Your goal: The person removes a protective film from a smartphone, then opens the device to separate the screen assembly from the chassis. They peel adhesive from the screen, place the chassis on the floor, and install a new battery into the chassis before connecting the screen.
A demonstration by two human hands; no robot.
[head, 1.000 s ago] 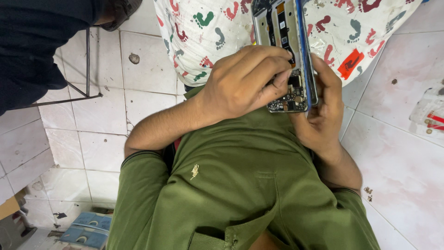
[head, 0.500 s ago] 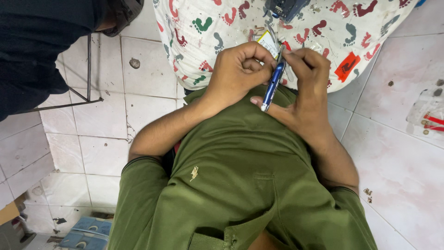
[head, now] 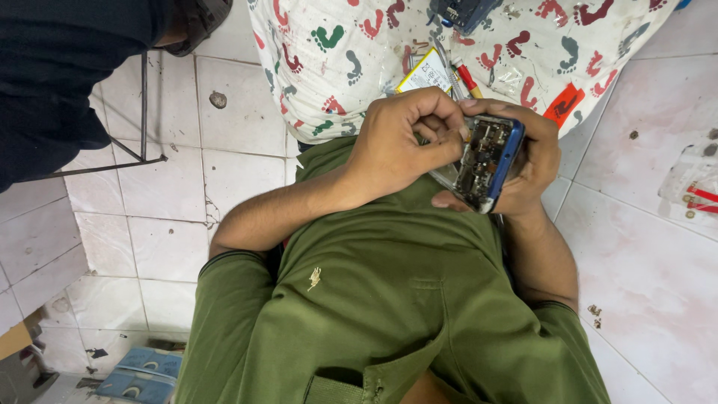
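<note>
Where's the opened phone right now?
In the head view, upper right of centre: the blue-framed phone sits cupped in the right hand, the left hand working on it, above the green shirt.

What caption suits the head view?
Right hand cradles an opened blue phone while left hand works on its insides.

Orange-red rectangular label [head: 565, 105]: on footprint-patterned cloth [head: 336, 67], upper right, tilted. Yellow-edged white rectangular label [head: 428, 73]: on flat pack lying on cloth, just above hands. Clear plastic packet [head: 692, 187] with red contents: on floor tiles [head: 651, 262], right edge. Print too small to read.
</note>
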